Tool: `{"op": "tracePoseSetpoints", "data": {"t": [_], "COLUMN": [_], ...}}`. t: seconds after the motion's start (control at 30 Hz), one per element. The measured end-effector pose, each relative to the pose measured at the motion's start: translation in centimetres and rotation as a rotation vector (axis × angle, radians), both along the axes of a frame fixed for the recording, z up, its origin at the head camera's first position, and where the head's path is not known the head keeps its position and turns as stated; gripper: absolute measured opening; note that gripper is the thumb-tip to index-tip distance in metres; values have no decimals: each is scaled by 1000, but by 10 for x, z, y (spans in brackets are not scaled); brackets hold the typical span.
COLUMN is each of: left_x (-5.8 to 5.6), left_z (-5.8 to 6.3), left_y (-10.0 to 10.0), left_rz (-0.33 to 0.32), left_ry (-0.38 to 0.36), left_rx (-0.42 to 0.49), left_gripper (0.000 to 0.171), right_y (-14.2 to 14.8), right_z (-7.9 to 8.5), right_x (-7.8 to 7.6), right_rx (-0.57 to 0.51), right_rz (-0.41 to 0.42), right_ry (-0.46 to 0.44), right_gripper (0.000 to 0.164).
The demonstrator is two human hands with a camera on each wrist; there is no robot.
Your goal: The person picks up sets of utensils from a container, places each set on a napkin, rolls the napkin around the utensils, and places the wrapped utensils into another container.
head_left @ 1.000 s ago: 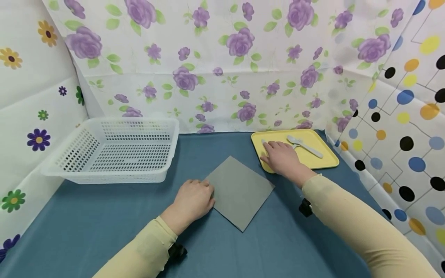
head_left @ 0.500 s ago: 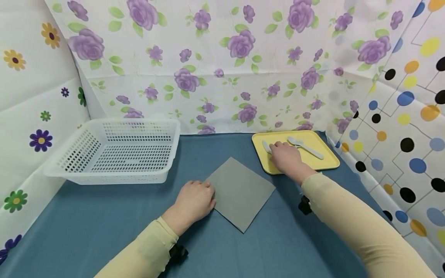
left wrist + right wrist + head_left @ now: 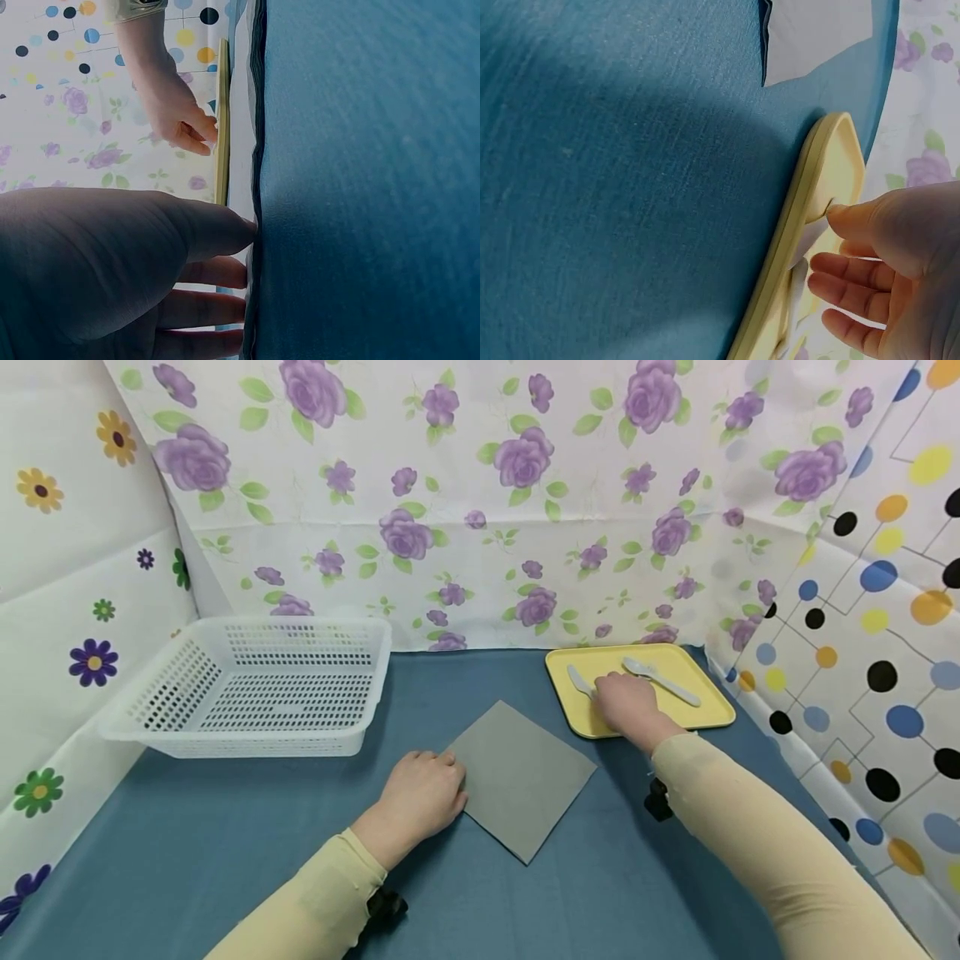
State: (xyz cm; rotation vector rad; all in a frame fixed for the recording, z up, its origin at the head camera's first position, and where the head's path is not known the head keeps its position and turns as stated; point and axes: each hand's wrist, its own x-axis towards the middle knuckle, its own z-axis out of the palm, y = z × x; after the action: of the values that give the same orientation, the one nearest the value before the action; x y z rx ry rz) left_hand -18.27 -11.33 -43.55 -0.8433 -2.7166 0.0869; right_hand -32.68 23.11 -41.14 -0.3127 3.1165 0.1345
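A grey folded napkin [image 3: 525, 785] lies cornerwise on the blue cloth, its stacked edges visible in the left wrist view. My left hand [image 3: 422, 795] rests at its left corner; the thumb and fairly straight fingertips touch the napkin there. At the right, a light grey knife [image 3: 580, 681] lies on the yellow tray [image 3: 573, 720], blade toward the back left. My right hand [image 3: 628, 700] is over the knife's handle, thumb tip right at it and fingers partly bent. I cannot tell whether they pinch it. Beside the hand lies a spoon [image 3: 660, 681], partly overlapping another light utensil.
A white perforated plastic basket [image 3: 337, 739] stands at the back left. Blue cloth [image 3: 225, 843] covers the table. Flowered sheets [image 3: 465, 460] hang behind and at the left, a dotted sheet [image 3: 900, 693] at the right.
My right hand has slid rightward on the tray from the knife's blade to its handle, its fingers drawing in and baring the blade. The left hand and napkin stay put.
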Motion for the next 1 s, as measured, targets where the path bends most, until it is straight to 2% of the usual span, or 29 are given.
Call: {"op": "tracePoseSetpoints", "data": {"t": [0.47,1.0], "left_x": [1,0], "left_z": [1,2], "left_y": [-1,-1], "left_rz": [-4,-8], "left_ry": [-16,-26], "left_rx": [3,11], "left_gripper": [21,21], "right_y": [0,-5], "right_z": [-8,-6], "right_x": [-10,-17], "right_rx": [1,-44], "right_rz": [-30,-82], "right_ry": [-25,-82], "right_gripper": [26,29]}}
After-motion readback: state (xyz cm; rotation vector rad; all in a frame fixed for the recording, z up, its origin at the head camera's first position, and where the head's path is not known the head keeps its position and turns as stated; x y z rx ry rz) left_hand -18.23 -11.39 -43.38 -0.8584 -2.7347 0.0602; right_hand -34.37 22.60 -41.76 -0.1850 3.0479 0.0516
